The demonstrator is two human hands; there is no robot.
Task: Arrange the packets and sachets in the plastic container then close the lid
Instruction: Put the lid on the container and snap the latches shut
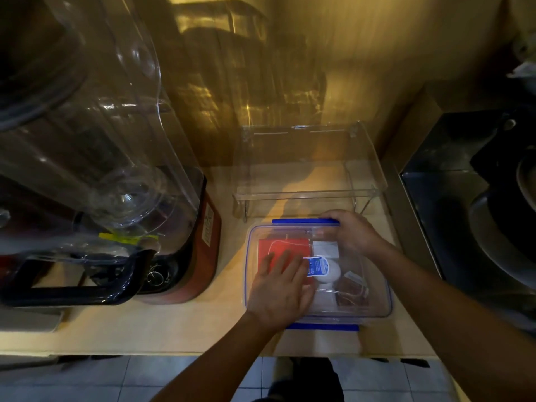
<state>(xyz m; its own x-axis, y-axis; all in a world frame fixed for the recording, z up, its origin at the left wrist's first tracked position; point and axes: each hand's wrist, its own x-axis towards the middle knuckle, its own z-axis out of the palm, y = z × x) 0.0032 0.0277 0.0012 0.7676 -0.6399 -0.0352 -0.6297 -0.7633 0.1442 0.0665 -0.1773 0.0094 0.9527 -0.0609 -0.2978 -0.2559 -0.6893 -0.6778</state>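
Note:
A clear plastic container (377, 309) with blue clips stands on the pale counter, its transparent lid lying over it. Through the lid I see a red packet (285, 246) at the left. To its right are a white sachet (324, 248), a blue-and-white sachet (317, 266) and brown sachets (352, 291). My left hand (280, 291) lies flat on the lid's near left part, fingers spread, holding nothing. My right hand (351, 232) curls over the lid's far right edge beside the far blue clip (295, 221). The near blue clip (322, 327) sticks out flat at the front.
A large blender with a clear cover (87, 140) and red base (200, 242) fills the left side. A clear acrylic stand (310, 169) sits just behind the container. A black appliance (478, 198) stands at the right. The counter's front edge (174, 352) drops to a tiled floor.

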